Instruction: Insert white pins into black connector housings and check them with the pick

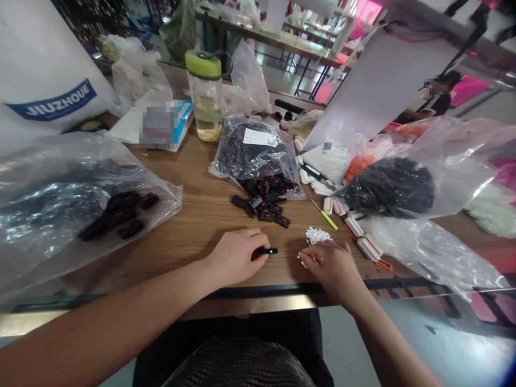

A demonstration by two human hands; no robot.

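My left hand is closed around a black plastic connector housing, whose end pokes out past the fingertips with a small white spot on it. On the right, the fingers of my right hand are pinched together low over small white plastic pieces; what sits between the fingertips is hidden. Beyond my hands lies a loose heap of black connector housings with red marks, spilling from a clear plastic bag. A thin pick with a lime-green handle rests behind the white pieces.
At left lies a large clear bag of black parts. A bottle with a green lid stands at the back. White and orange parts and a bag of black pieces are at right. Another person is in the background.
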